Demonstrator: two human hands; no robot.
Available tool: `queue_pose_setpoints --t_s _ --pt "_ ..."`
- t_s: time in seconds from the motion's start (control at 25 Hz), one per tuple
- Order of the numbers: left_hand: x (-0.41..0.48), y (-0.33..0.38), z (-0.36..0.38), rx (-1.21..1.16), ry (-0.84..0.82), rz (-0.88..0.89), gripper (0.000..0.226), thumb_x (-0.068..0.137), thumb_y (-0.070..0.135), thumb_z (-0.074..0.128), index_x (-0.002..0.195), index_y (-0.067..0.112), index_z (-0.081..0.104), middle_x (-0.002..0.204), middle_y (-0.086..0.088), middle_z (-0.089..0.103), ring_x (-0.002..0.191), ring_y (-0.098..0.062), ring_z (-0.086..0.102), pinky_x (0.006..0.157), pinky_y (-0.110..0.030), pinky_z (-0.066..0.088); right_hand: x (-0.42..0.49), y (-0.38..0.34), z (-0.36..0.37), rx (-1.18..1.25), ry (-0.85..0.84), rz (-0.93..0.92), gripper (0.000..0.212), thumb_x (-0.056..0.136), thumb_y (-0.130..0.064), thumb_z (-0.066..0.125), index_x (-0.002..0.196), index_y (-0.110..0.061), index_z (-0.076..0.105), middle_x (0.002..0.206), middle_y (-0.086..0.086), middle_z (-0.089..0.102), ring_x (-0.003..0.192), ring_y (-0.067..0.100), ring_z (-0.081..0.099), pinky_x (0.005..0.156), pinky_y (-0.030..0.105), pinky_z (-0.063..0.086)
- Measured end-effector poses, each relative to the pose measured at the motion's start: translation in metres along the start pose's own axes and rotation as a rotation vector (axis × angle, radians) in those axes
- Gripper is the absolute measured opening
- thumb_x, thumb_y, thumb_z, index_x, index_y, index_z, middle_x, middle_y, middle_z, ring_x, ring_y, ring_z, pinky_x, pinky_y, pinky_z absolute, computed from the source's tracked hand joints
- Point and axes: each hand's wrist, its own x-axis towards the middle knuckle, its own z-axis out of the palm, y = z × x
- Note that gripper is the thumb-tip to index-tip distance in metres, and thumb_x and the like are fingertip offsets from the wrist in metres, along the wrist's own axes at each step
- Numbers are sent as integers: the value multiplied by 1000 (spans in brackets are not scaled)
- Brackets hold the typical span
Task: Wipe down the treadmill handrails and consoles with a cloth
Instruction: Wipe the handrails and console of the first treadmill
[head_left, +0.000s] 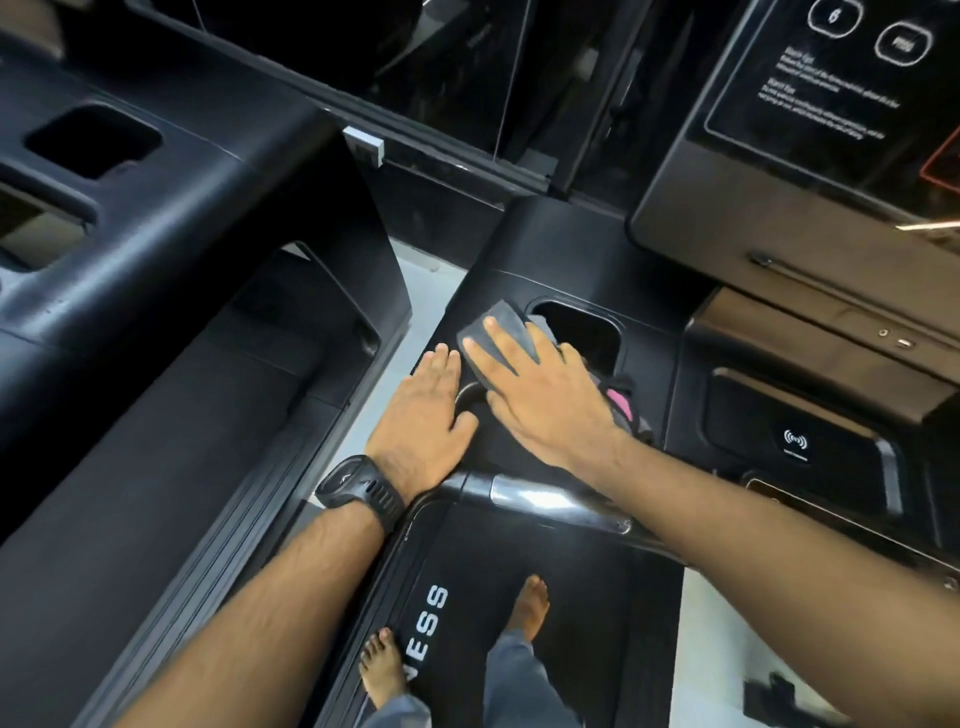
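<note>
Your right hand (545, 405) lies flat with straight fingers on the gray cloth (511, 319), pressing it on the black console (519, 244) just beside the cup hole (582, 332). Your left hand (421, 415) rests flat and open on the console, right next to the cloth.

Pale floor (415, 270) strip at centre and lower right; dark glass wall (457, 67) behind, metal-framed; dim light.

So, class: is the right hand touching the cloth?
Touching. The head view shows the right hand lying flat on the cloth, pressing it onto the console.
</note>
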Motion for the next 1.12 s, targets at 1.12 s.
queue_pose_setpoints --t_s 1.12 --pt "0 9 -2 68 0 -21 69 97 31 43 156 10 15 164 -9 11 152 -18 8 124 -38 14 -39 -4 -17 -3 -193 563 59 103 -46 34 159 -29 26 165 6 28 146 36 30 100 57 42"
